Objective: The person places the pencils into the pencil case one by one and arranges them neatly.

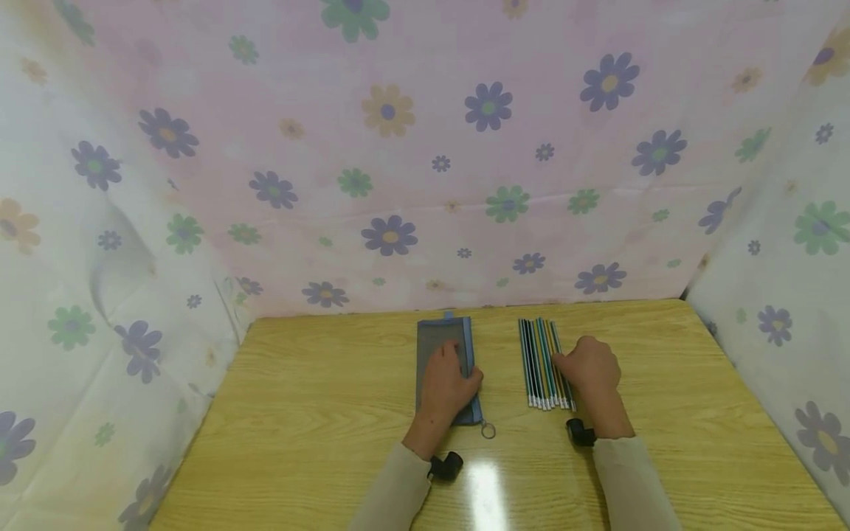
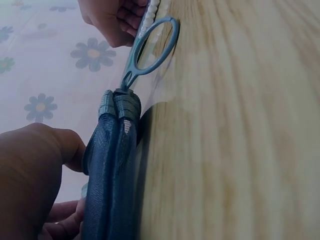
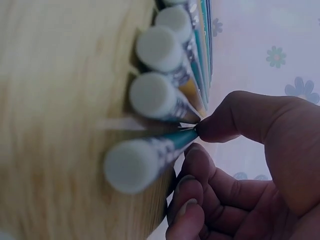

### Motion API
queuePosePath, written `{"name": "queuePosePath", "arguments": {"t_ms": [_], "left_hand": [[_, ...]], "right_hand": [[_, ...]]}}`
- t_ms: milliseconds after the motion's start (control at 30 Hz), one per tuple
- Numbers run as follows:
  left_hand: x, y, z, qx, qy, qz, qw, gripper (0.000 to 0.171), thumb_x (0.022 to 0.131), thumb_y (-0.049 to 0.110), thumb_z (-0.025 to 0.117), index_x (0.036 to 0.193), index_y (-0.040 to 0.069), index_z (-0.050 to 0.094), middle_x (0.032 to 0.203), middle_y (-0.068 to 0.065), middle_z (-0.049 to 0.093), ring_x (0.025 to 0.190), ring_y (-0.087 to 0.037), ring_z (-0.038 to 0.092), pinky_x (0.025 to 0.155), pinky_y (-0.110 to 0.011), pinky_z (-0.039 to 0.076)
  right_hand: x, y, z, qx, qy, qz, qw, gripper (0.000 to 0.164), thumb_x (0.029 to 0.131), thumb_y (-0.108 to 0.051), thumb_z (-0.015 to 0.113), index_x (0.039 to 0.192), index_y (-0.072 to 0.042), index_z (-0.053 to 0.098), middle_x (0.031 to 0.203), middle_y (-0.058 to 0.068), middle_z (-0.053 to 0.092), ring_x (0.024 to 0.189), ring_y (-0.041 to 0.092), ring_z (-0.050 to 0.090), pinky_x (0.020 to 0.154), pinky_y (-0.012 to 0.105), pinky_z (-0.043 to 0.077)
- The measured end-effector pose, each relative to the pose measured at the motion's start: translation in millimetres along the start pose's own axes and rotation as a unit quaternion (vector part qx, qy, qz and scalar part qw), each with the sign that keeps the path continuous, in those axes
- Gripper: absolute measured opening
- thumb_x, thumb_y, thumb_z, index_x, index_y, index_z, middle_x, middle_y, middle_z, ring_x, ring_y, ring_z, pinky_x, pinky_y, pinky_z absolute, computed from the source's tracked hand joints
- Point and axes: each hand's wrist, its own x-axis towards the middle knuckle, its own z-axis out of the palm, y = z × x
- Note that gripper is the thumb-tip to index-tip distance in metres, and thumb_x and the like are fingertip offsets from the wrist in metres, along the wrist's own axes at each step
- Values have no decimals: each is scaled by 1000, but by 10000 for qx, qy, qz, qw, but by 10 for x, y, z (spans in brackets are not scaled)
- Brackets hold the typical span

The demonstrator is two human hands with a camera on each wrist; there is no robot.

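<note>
A grey-blue zippered mesh pouch [image 1: 433, 332] lies flat on the table. My left hand [image 1: 443, 383] rests on it, thumb at the zipper edge. A ring [image 2: 174, 42] sticks out from the pouch's near corner. To the right, pencils [image 1: 541, 361] in dark, teal and yellow lie side by side, white eraser ends toward me. At the right end of the row, my right hand [image 1: 593, 365] pinches the outermost pencil [image 3: 131, 166] between thumb and fingers. Its eraser end stands slightly apart from the others in the right wrist view.
The wood-grain table [image 1: 299, 413] ends at a flowered cloth [image 1: 425, 169] behind, with more of that cloth on both sides. Black wrist cameras [image 1: 447, 466] sit at both sleeves. Light reflects off the table's front middle.
</note>
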Motion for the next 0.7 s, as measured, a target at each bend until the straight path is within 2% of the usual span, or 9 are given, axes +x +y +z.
{"name": "queuePosePath", "arguments": {"t_ms": [100, 167, 367, 567, 700], "left_hand": [[1, -27, 9, -353, 44, 68, 9993, 47, 93, 19, 75, 134, 1, 62, 89, -6, 67, 65, -15, 59, 57, -32, 51], [1, -43, 20, -530, 91, 132, 9985, 41, 91, 16, 75, 129, 3, 64, 81, -1, 64, 59, -10, 55, 54, -29, 48], [1, -75, 44, -923, 153, 138, 9955, 27, 90, 13, 72, 116, 7, 68, 76, 4, 63, 60, -8, 53, 57, -27, 47], [2, -86, 41, -1433, 199, 85, 9894, 23, 90, 8, 70, 113, 6, 70, 71, 4, 61, 54, -7, 51, 53, -25, 47], [6, -88, 21, -1612, 219, 45, 9867, 22, 90, 5, 70, 112, 5, 70, 69, 4, 62, 52, -7, 51, 52, -24, 47]], "right_hand": [[-5, -14, -5, -27, -34, 72, 10000, 39, 94, -34, 72, 74, -1, 66, 68, 13, 64, 56, 27, 61, 42, 37, 46], [-10, -21, -9, -46, -60, 134, 9999, 39, 93, -35, 72, 73, -2, 65, 68, 12, 63, 56, 27, 60, 42, 36, 45], [-16, -22, -20, -49, -111, 234, 9997, 40, 93, -36, 72, 74, -2, 64, 68, 11, 62, 57, 25, 59, 43, 35, 44], [-27, -8, -34, 55, -107, 167, 9998, 40, 94, -36, 74, 73, -3, 66, 68, 10, 63, 56, 24, 58, 42, 33, 44], [-40, -27, -59, 144, -107, 91, 9998, 43, 94, -36, 74, 65, -6, 63, 62, 6, 59, 53, 21, 53, 41, 31, 40]]}}
